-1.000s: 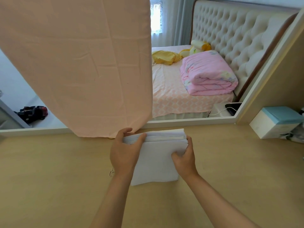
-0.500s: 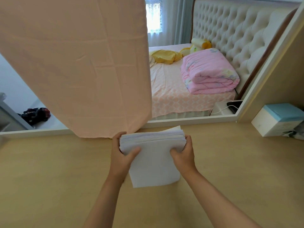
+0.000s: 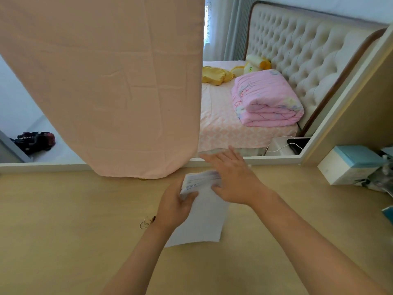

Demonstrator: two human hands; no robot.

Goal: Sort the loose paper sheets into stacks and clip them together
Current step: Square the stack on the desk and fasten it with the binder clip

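Your work surface is a pale wooden desk (image 3: 85, 231), and beyond it a white frame borders a view of a bedroom; whether that is a mirror or an opening cannot be told. The paper stack (image 3: 202, 218) lies on the desk in the middle of the view, its near end flat on the wood and its far edge fanned enough to show coloured print on the sheet ends.

Your left hand (image 3: 174, 205) grips the stack's left edge, thumb curled over the top sheet and fingers underneath. Your right hand (image 3: 231, 177) lies flat and spread across the stack's far right corner, fingers straight and reaching past the far edge, gripping nothing.

Just left of the stack, beside your left wrist, sits a small metal piece (image 3: 146, 222), too small to name. Behind the stack and to its left hangs a peach cloth (image 3: 106, 81), its lower hem close to the stack's far edge. Well to the right of the stack stands a white and teal box (image 3: 350, 165). Far behind the stack, a folded pink quilt (image 3: 265, 99) rests on the bed against a tufted headboard (image 3: 297, 50).
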